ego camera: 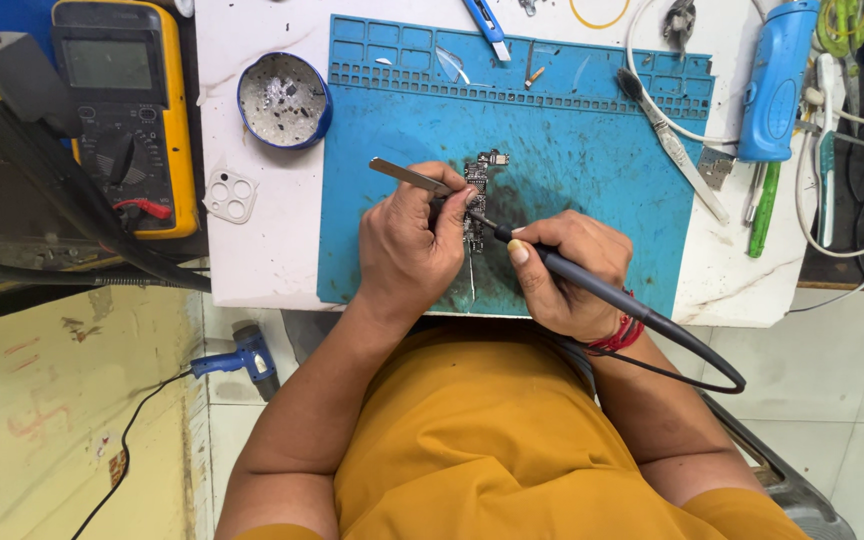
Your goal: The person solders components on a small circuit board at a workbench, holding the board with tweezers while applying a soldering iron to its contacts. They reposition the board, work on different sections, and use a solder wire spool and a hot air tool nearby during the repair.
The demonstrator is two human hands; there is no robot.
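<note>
A narrow dark circuit board lies on the blue work mat. My left hand grips metal tweezers whose handle sticks out to the upper left, and its fingers rest against the board. My right hand holds a black soldering iron like a pen. The iron's tip touches the board near its middle. A black cable runs from the iron past my right wrist.
A yellow multimeter lies at the left. A round blue tin and a white camera-lens frame sit beside the mat. Tweezers, a blue tool, cables and a green pen crowd the right. A blue hot-air tool lies on the floor.
</note>
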